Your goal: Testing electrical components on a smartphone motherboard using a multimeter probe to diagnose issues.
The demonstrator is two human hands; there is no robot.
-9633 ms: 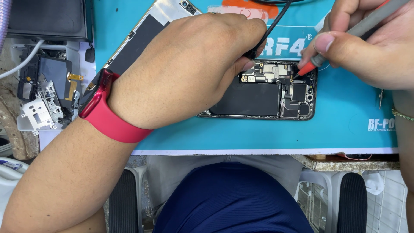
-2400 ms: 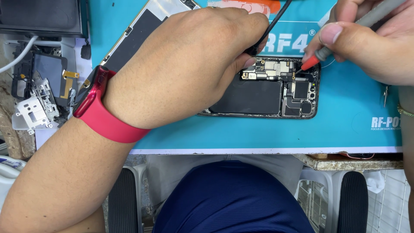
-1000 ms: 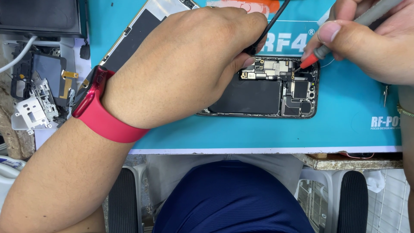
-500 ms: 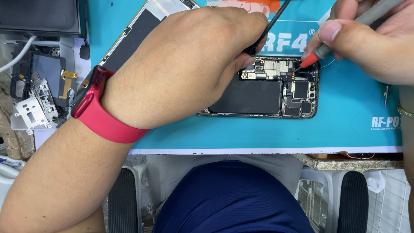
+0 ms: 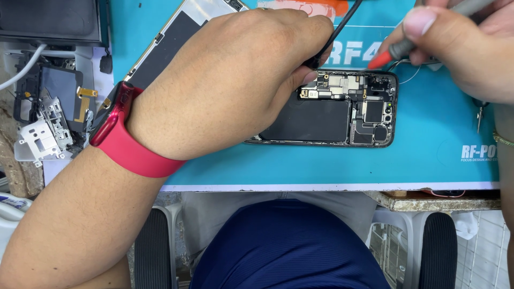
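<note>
Head view: an opened smartphone (image 5: 332, 109) lies back-down on a teal work mat (image 5: 428, 160), its black battery and small circuit boards exposed. The left hand (image 5: 230, 80), wearing a red wristband (image 5: 126, 142), covers the phone's left half and is clenched around a thin black probe (image 5: 334, 32) whose tip sits at the board near the top edge. The right hand (image 5: 460, 43) pinches a grey, red-tipped probe (image 5: 393, 53), its point just above the phone's upper right corner. The detached screen (image 5: 166, 43) lies tilted beside the phone, partly under the left wrist; loose metal brackets (image 5: 43, 128) sit off the mat to the left.

The phone looks light, stiff and slippery, with fragile connectors and flex cables; it is probably best held by its metal frame edges, never by the boards.
</note>
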